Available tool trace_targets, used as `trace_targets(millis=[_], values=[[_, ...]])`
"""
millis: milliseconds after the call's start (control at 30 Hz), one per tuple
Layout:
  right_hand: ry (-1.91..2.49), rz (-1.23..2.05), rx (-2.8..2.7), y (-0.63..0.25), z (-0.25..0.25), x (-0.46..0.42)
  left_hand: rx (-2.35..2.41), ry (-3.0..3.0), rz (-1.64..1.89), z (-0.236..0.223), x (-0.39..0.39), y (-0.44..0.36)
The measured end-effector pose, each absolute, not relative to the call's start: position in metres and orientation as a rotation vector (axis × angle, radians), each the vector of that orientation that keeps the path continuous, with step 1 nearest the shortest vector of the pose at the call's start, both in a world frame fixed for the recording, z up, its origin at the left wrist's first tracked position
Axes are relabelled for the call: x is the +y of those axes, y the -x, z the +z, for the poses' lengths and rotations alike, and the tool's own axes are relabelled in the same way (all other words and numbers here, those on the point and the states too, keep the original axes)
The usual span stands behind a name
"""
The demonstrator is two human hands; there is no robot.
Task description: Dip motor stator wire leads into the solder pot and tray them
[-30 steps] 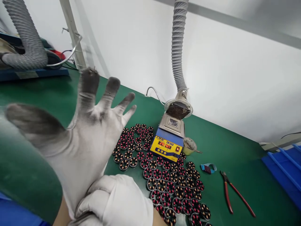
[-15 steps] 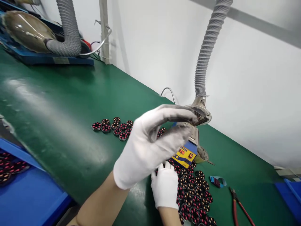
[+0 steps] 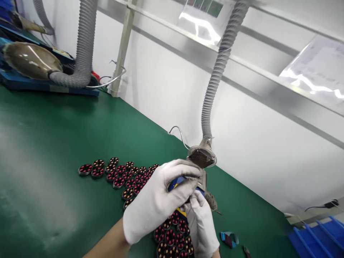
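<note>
My left hand (image 3: 161,199), in a white glove with grey-stained fingertips, is raised in the middle, thumb and fingers curled towards each other. My right hand (image 3: 202,222), also gloved in white, is just below it, its fingers pinched near the left thumb. Whatever lies between the fingertips of either hand is hidden or too small to name. Behind them stands a blue and yellow unit (image 3: 202,181) with a metal top, mostly covered by my hands. Small round black motor stators (image 3: 170,236) with pink and copper-coloured windings lie below and left of my hands.
A fume hood (image 3: 202,156) on a grey hose (image 3: 216,79) hangs just above the unit. Right of my hands lie a blue strap (image 3: 229,239) and part of some pliers (image 3: 246,252). Blue bins (image 3: 319,236) are at the right; another hood (image 3: 32,61) is far left.
The view has tilted up and shifted right. My right hand has risen from the stators to meet my left fingertips. My left hand stays curled in front of the unit.
</note>
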State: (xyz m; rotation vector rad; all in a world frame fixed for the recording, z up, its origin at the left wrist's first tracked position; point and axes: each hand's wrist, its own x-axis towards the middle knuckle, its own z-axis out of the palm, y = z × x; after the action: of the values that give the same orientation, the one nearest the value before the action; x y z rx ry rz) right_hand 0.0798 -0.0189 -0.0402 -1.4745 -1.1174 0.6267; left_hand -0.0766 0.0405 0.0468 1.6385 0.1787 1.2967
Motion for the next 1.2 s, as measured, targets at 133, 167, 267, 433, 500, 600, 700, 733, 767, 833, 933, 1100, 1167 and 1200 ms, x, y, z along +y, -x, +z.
trace_targets(millis=[133,167,267,433,500,600,700,733,767,833,933,1100,1167,1200], values=[[0.873,0.794,-0.774,-0.078,-0.004,-0.029,0.247,-1.946,1.203,0.043,0.036,0.065],[0.775,0.822,-0.712,-0.076,-0.001,-0.031,0.256,-2.047,1.172,0.041,0.033,0.060],[0.736,0.720,-0.679,-0.074,-0.002,-0.034,0.298,-2.238,1.187,0.032,0.025,0.046],[0.912,0.489,-0.795,-0.080,0.000,-0.042,0.275,-2.233,1.351,0.024,0.020,0.031],[0.961,0.426,-0.858,-0.085,0.003,-0.050,0.262,-2.204,1.293,0.024,0.021,0.029],[1.041,0.293,-0.996,-0.093,0.006,-0.062,0.241,-2.153,1.262,0.025,0.021,0.028],[1.032,0.234,-1.100,-0.100,0.006,-0.067,0.086,-2.108,1.357,0.025,0.020,0.027],[1.021,0.211,-1.127,-0.102,0.005,-0.067,0.042,-2.117,1.377,0.025,0.020,0.026],[1.016,0.178,-1.152,-0.104,0.005,-0.066,0.014,-2.142,1.393,0.025,0.019,0.026],[0.989,0.114,-1.170,-0.107,0.005,-0.063,-0.005,-2.225,1.407,0.026,0.018,0.025],[0.829,0.296,-1.021,-0.111,0.006,-0.057,-0.002,-2.322,1.468,0.025,0.018,0.023],[0.680,0.531,-0.576,-0.119,0.006,-0.051,0.137,-2.327,1.520,0.021,0.022,0.021],[0.771,0.530,-0.647,-0.118,0.003,-0.045,0.179,-2.315,1.532,0.018,0.024,0.020],[0.823,0.566,-0.717,-0.116,0.001,-0.042,0.205,-2.316,1.551,0.016,0.024,0.019]])
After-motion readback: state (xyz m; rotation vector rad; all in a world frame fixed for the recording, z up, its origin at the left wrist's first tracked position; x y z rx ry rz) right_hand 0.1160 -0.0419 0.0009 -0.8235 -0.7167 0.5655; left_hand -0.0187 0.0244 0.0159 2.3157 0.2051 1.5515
